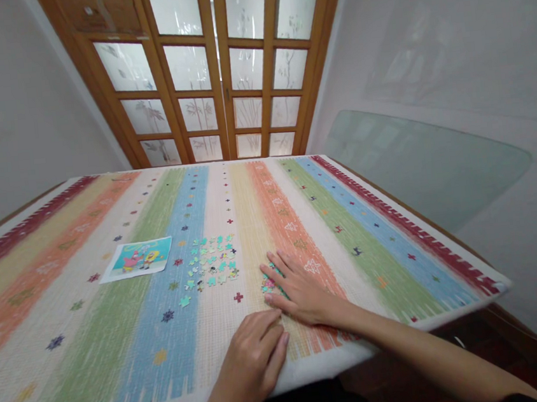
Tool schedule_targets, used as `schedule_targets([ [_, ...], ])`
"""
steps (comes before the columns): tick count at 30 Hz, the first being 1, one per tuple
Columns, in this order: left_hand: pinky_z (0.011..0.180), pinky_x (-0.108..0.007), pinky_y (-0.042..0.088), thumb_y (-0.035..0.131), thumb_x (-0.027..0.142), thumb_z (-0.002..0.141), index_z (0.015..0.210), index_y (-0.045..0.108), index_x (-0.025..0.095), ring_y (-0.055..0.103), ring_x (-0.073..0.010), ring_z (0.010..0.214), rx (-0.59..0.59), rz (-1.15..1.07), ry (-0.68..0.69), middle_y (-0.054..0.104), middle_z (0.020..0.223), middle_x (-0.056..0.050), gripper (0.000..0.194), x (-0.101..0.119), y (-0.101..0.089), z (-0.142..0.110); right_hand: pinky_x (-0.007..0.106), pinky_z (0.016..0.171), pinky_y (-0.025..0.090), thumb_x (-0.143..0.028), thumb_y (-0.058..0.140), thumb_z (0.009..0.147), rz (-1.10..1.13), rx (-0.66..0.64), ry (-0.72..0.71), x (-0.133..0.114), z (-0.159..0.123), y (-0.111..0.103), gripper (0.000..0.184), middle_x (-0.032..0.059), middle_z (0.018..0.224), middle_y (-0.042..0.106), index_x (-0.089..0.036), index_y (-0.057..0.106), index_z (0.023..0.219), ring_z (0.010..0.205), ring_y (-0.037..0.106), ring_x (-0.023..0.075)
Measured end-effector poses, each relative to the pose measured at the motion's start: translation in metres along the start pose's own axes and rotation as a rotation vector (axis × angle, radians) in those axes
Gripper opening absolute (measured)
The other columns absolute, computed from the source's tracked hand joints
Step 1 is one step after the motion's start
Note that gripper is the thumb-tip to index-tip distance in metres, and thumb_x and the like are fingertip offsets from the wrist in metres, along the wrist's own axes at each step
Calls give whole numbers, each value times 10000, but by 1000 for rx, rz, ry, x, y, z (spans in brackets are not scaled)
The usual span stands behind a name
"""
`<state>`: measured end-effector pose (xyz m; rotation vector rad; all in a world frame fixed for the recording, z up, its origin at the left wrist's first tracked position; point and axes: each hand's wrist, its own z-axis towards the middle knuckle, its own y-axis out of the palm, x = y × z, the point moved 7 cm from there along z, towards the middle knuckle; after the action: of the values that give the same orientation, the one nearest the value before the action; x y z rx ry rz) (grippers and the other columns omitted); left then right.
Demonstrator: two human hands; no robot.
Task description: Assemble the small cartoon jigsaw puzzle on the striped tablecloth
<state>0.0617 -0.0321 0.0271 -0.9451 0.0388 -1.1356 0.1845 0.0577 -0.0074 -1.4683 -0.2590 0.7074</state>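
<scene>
My right hand [297, 287] lies flat on the striped cloth, fingers spread, covering a small cluster of joined jigsaw pieces [268, 283] that peek out at its left edge. My left hand [256, 354] rests near the front edge of the table, fingers loosely curled down on the cloth, holding nothing that I can see. Several loose puzzle pieces [212, 261], mostly turquoise, are scattered on the blue and cream stripes just left of my right hand. A printed cartoon reference picture [139, 258] lies further left.
The table is covered by a striped multicoloured cloth [96, 347]; its right edge [447, 259] and front edge are near. Wooden doors with frosted glass panes [216, 72] stand behind the table. A glass sheet [418, 160] leans on the right wall.
</scene>
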Motion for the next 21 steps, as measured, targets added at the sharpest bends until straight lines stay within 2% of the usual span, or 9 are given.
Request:
schedule_targets([
  [6,816,-407,599,484,120,1012,1041,670,129,674,-242,925,2,-21,-16,709,1005,-120,188,0,-1,-1,574,1244,193,-583,396,1042,5,-74,-89,-7,-5,-6,610,112,1674,242,-262,410,1560,1551,174,341],
  [11,747,-386,573,493,96,1008,974,645,137,653,-226,828,12,-34,-25,696,890,-83,161,1,-2,-1,573,1240,205,-531,403,1059,-1,-78,-177,-12,-8,-9,530,51,1675,263,-341,404,1553,1553,176,312],
  [17,746,-372,557,498,88,1003,956,639,139,648,-215,815,8,-39,-22,691,876,-77,157,1,-1,0,599,1217,246,-448,374,1079,-50,-68,-99,-10,-4,-4,472,61,1663,297,-332,450,1531,1535,233,339],
  [21,742,-368,555,495,105,1012,954,639,145,650,-213,812,2,-31,-22,698,876,-73,161,1,-3,1,590,1217,248,-417,351,1082,-83,-21,-40,1,2,-2,485,67,1662,299,-320,416,1553,1532,245,331],
])
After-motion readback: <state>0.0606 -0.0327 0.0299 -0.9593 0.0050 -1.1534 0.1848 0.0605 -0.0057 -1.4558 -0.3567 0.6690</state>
